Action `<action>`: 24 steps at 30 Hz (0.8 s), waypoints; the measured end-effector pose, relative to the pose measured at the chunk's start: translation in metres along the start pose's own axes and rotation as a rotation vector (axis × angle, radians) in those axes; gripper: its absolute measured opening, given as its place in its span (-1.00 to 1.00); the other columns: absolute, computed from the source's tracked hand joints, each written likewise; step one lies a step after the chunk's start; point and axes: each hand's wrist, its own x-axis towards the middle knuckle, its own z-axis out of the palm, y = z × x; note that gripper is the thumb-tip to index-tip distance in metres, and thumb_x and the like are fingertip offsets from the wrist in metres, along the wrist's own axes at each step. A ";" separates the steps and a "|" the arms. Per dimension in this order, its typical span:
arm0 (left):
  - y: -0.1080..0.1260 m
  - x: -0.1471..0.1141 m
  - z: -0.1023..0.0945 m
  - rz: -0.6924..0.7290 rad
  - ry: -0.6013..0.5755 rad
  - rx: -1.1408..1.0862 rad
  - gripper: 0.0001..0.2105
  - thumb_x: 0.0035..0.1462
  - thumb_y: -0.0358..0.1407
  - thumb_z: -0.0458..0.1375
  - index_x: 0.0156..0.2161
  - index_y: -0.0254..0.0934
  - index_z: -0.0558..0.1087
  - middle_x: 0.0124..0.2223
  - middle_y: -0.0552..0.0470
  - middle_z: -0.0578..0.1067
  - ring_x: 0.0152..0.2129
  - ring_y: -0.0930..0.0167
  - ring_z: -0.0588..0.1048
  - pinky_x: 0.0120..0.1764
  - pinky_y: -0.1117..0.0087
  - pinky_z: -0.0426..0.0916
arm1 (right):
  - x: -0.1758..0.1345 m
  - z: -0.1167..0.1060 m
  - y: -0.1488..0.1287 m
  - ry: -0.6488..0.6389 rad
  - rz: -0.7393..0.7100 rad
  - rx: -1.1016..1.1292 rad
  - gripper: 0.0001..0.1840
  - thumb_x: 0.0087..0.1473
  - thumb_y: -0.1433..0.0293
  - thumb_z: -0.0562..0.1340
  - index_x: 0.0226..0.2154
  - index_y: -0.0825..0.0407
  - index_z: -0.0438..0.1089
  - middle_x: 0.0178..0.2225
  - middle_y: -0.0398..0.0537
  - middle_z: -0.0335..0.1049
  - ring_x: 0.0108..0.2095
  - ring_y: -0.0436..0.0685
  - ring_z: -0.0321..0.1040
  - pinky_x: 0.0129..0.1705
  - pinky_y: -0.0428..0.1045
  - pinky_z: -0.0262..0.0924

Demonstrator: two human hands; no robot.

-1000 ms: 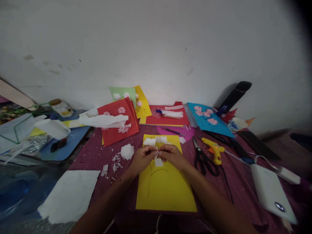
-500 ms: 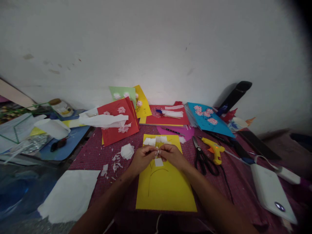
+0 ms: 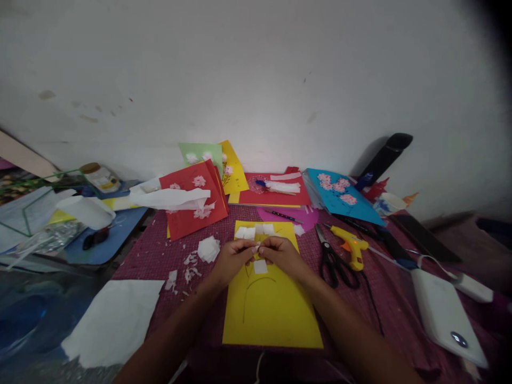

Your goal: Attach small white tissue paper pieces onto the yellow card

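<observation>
My left hand (image 3: pixel 237 260) and my right hand (image 3: pixel 283 257) meet over the upper part of a yellow sheet of card (image 3: pixel 276 314). Their fingertips pinch a small piece of white tissue paper (image 3: pixel 257 247) between them, mostly covered by the fingers. Curved pencil or pen lines run across the card. Just below my fingers lies a white paper square (image 3: pixel 260 266), and more white squares (image 3: pixel 245 232) rest along the card's top edge. Left of my left hand sits a stack of white paper pieces (image 3: pixel 208 249), with torn scraps (image 3: pixel 192 268) beside it.
Right of the card lie black-handled scissors (image 3: pixel 332 261) and a yellow glue gun (image 3: pixel 352 245) with its cord. Red cards (image 3: pixel 192 213) and a blue card (image 3: pixel 340 194) with pink paper flowers stand behind. A white sheet (image 3: pixel 116 320) hangs at the left edge; a white box-shaped device (image 3: pixel 444 309) is far right.
The fingers have shifted slightly on the white tissue piece, and less of it shows between them. The hands stay at the same place over the card.
</observation>
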 end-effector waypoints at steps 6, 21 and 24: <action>-0.001 0.001 0.000 -0.076 0.005 -0.243 -0.78 -0.05 -0.22 0.28 -0.32 -0.35 0.51 -0.48 0.03 0.47 -0.59 0.52 0.38 -0.55 0.51 0.22 | 0.002 -0.004 0.004 0.134 -0.099 -0.048 -0.90 -0.04 0.36 0.25 -0.43 0.06 0.35 -0.50 -0.20 0.28 -0.53 -0.05 0.18 -0.47 -0.12 0.10; 0.000 0.001 0.000 -0.138 -0.060 -0.295 -0.75 -0.04 -0.23 0.28 -0.27 -0.35 0.48 -0.44 0.06 0.46 -0.59 0.52 0.40 -0.53 0.50 0.22 | 0.000 -0.006 0.001 -0.004 -0.052 -0.083 -0.82 0.03 0.31 0.20 -0.49 0.09 0.33 -0.62 -0.22 0.24 -0.59 -0.05 0.16 -0.52 -0.12 0.04; 0.001 0.001 0.000 -0.117 -0.103 -0.165 -0.75 -0.04 -0.24 0.27 -0.28 -0.38 0.49 -0.51 0.09 0.44 -0.64 0.56 0.34 -0.53 0.52 0.19 | 0.000 -0.006 0.001 0.036 -0.055 -0.081 -0.80 0.03 0.30 0.20 -0.52 0.07 0.31 -0.63 -0.24 0.22 -0.61 -0.05 0.15 -0.53 -0.13 0.03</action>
